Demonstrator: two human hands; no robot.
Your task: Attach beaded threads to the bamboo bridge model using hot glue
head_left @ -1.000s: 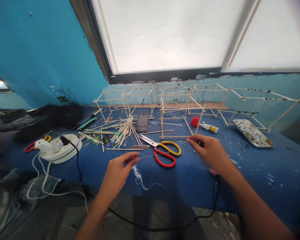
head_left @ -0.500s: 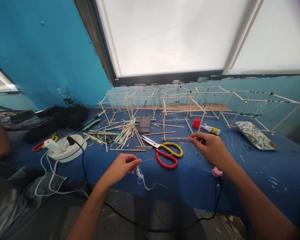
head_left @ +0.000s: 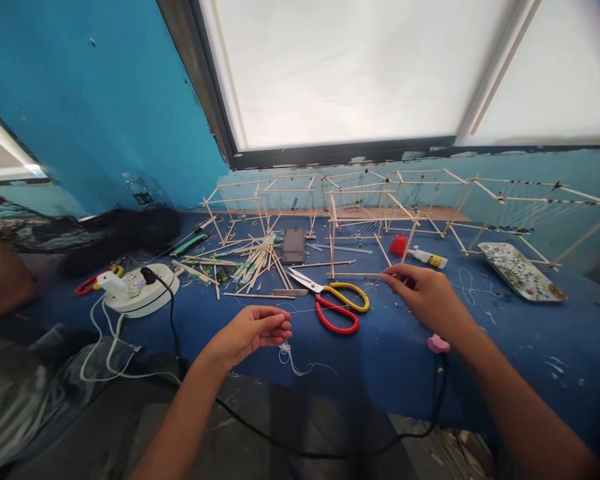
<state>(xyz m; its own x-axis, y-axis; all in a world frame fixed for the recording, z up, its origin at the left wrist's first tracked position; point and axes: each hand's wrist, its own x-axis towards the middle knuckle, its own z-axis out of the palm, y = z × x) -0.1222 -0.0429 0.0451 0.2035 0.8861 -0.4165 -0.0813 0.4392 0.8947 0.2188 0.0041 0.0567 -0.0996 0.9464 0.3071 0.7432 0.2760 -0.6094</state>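
Note:
My left hand (head_left: 253, 331) is closed in a pinch on a thin white thread (head_left: 293, 357) near the table's front edge; a tangle of the thread hangs below it. My right hand (head_left: 425, 297) is also pinched, and a fine strand appears to run taut between the two hands. Scissors with one yellow and one red handle (head_left: 337, 307) lie on the blue cloth (head_left: 380, 353) between my hands. A pile of thin wooden sticks (head_left: 253, 263) lies behind them. Stick frames (head_left: 365, 200) stand along the back.
A white round power socket reel (head_left: 140, 290) with a black cord sits at the left. A red-capped glue bottle (head_left: 420, 253) and a patterned tray (head_left: 523, 271) are at the right. A small pink thing (head_left: 437, 343) lies by my right wrist. Another person's arm (head_left: 0, 273) is at far left.
My left hand has moved slightly right and down with the thread. My right hand has stayed about where it was. The view has shifted a little to the left.

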